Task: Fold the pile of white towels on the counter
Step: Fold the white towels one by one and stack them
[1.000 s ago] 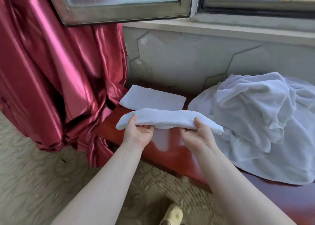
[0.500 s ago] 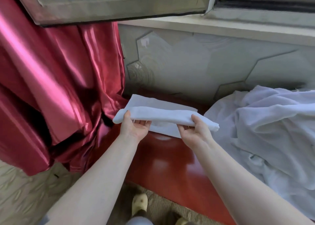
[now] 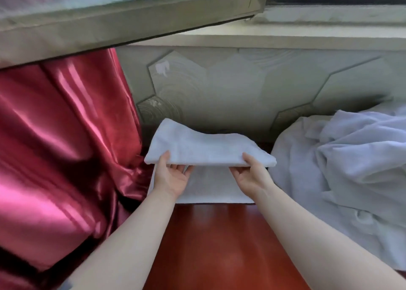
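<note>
Above the red-brown counter (image 3: 230,245), close to the tiled wall under the window, a folded white towel (image 3: 206,149) is carried flat between both hands, directly over another folded towel (image 3: 211,188) that lies on the counter's far left end. Each hand takes one near corner the same way: the left hand (image 3: 170,179) has its thumb laid on top of the cloth and its fingers tucked beneath, and the right hand (image 3: 249,176) mirrors it at the other corner, so both are pinching the towel's front edge. Supporting it from below at two points looks meant to keep the layers stacked and stop the fold falling open; even so, the middle sags a little between the hands and the far left corner rides up. Holding it squarely over the lower towel suggests it is about to be set down as the second piece of a tidy stack, kept clear of the unfolded work. That work sits well to the right: a rumpled pile of white towels (image 3: 351,169) heaped against the wall, still a good deal of folding by the look of it. A shiny red curtain (image 3: 66,147) hangs just beside the stack on the left, near enough that the towel could brush it on the way down.
</note>
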{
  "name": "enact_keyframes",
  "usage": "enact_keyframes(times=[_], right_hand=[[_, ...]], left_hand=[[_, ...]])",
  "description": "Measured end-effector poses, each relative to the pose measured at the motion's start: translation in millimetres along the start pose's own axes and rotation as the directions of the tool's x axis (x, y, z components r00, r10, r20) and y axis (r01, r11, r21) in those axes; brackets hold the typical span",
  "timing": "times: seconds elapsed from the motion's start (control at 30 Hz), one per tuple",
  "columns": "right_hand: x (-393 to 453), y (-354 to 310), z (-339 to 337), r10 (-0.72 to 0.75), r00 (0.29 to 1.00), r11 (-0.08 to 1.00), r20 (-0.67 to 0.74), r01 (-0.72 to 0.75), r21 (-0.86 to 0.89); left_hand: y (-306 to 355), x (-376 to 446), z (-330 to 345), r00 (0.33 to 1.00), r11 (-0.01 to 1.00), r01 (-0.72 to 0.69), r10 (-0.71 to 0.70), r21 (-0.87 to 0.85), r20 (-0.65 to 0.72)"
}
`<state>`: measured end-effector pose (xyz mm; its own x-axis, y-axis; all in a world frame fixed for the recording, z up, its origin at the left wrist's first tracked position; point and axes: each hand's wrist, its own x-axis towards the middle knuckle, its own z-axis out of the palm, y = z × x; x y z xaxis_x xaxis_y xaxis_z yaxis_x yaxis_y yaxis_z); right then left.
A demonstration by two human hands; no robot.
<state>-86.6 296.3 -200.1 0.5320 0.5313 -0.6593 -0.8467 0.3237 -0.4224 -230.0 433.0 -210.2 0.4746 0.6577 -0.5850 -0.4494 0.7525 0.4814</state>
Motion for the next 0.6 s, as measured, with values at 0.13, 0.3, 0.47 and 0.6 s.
enact_keyframes(times=[0.13, 0.3, 0.47, 0.6], right_hand=[[21, 30, -39, 0.049, 0.964, 0.994, -0.260, -0.072, -0.080], [21, 43, -48, -0.183, 0.918, 0.974, -0.351, 0.121, -0.191], [11, 46, -58, -0.327, 0.881, 0.923, -0.342, 0.221, -0.316], [7, 52, -68, -0.388, 0.859, 0.875, -0.333, 0.230, -0.425]], left_hand=[[-21, 11, -51, 0.975, 0.989, 0.143, -0.137, 0.023, -0.176], [-19, 17, -66, 0.967, 0.992, 0.124, -0.114, 0.030, -0.229], [-11, 7, -75, 0.959, 0.995, 0.002, 0.025, 0.096, -0.281], [-20, -6, -83, 0.884, 0.995, -0.039, 0.075, 0.087, -0.461]])
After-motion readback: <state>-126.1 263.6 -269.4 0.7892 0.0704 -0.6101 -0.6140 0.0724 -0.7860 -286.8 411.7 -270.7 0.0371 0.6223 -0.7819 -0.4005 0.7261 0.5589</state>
